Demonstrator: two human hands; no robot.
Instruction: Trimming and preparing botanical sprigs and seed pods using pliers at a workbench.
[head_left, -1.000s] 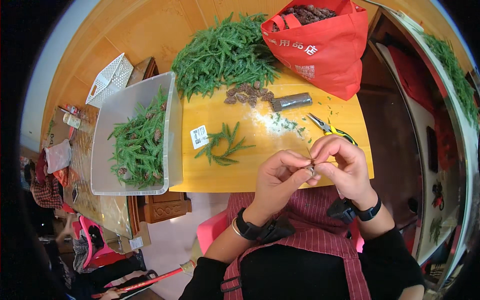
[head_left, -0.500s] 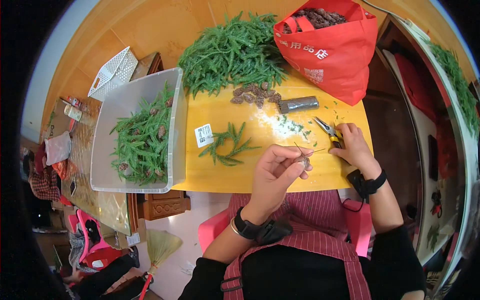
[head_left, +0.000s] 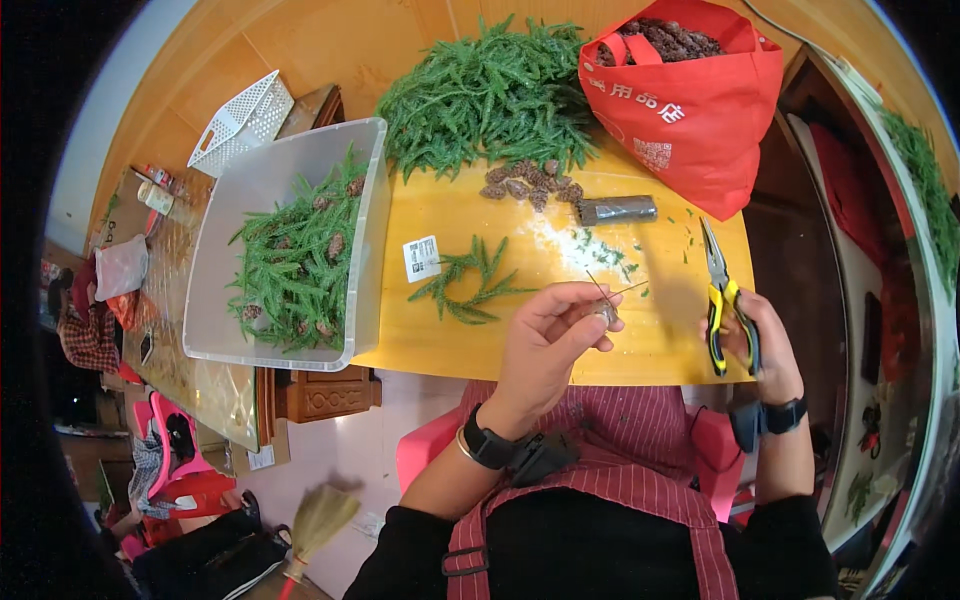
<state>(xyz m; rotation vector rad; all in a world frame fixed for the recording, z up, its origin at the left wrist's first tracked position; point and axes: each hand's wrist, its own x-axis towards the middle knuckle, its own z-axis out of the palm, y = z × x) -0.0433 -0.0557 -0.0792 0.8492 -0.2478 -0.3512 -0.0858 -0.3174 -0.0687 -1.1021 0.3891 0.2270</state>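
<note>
My left hand is above the table's near edge, its thumb and fingertips pinched on a small brown pine cone, mostly hidden by the fingers. Two thin wire ends stick up from it and spread apart. At the table's right edge, my right hand holds needle-nose pliers with yellow and black handles, jaws pointing up and away. Their handles are spread apart. Left of my left hand, a ring of green artificial pine sprig lies on the yellow table beside a white printed card.
A clear plastic bin with sprigs and pine cones stands at left. Farther back are a heap of green sprigs, loose pine cones, a dark wrapped bundle and a red bag of cones. A broom stands lower left.
My right hand has picked the pliers up off the table and turned them upright at the right edge. My left hand keeps its pinch on the pine cone. The view has shifted slightly.
</note>
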